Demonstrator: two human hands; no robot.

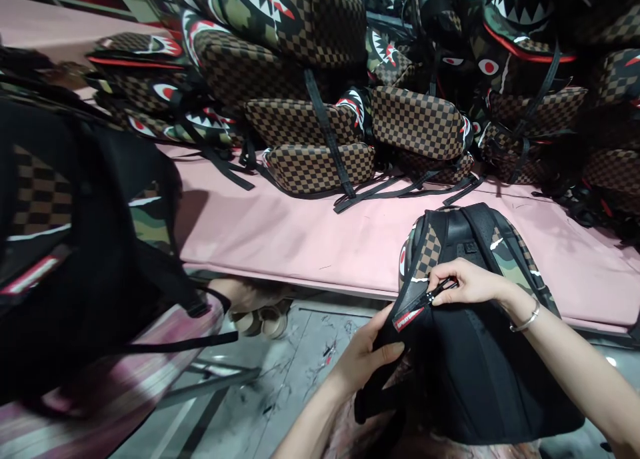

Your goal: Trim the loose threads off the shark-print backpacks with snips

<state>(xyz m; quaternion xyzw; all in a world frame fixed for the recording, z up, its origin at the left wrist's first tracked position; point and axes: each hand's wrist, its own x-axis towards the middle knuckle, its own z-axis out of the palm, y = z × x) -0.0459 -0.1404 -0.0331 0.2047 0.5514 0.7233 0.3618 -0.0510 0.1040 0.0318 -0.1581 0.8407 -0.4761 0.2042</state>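
Observation:
A black backpack (480, 352) with checkered and camouflage patches leans against the table edge, its back panel facing up. My left hand (367, 352) is closed around one padded shoulder strap (387, 369), thumb on top, just below a red label (409, 319). On the same strap, just above that label, my right hand (463, 282) pinches a small black tool (445, 287) that looks like thread snips. Its tip touches or nearly touches the strap; the fingers partly hide it. A bracelet (526, 317) circles my right wrist.
Stacked checkered backpacks (320, 169) with dangling straps line the back of the pink table (280, 232). Another dark backpack (100, 245) stands close on the left, on a pink-and-white striped cloth (170, 352). Thread scraps lie on the grey floor (300, 372), near shoes (273, 320) under the table.

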